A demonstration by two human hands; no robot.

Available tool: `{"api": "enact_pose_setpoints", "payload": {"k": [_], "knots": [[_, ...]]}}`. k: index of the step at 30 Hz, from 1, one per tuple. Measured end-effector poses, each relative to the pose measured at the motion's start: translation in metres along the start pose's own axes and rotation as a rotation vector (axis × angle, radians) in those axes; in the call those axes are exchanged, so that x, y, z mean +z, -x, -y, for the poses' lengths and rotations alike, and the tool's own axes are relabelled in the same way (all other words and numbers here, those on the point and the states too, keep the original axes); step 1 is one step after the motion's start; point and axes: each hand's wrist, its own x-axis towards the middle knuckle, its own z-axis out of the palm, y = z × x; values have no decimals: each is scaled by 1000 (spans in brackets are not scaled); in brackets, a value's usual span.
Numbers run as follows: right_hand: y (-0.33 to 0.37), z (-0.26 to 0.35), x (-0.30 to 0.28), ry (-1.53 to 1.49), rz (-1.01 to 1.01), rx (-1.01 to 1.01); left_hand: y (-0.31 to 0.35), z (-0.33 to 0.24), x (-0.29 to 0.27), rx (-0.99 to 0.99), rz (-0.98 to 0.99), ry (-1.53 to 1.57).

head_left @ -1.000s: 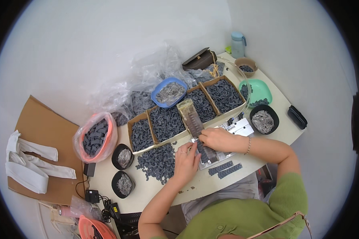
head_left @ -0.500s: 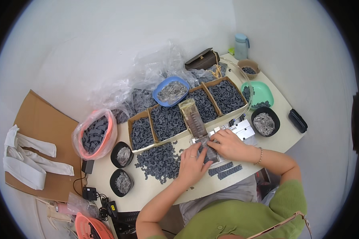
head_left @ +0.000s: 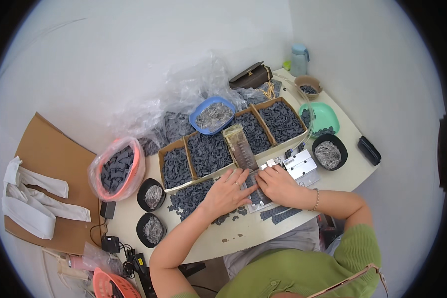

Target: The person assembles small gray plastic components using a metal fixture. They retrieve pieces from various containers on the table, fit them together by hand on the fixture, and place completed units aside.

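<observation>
Silver fixture (head_left: pixel 300 166) partly hidden by hands (head_left: pixel 277 186).

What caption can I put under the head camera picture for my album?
Left hand and right hand close together over a silver fixture, beside a divided box of small gray pieces.

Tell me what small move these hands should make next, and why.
Perhaps the right hand should press lightly on the dark grey pieces in the metal fixture while the left hand steadies it: both hands' fingertips are close together over the fixture, beside the pieces.
</observation>
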Motion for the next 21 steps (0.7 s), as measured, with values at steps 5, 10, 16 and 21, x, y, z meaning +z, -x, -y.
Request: {"api": "enact_pose_setpoints", "payload": {"k": [5, 10, 16, 21], "knots": [[5, -1, 1, -52, -38, 11, 5, -18, 14, -237, -105, 205], [-14, -30, -1, -300, -128, 68, 0, -38, 29, -361, -197, 266], [-92, -78, -8, -418, -277, 135, -1, -61, 32, -405, -189, 314], [-168, -102, 26, -156, -212, 176, -5, -67, 34, -482, -146, 239]]}}
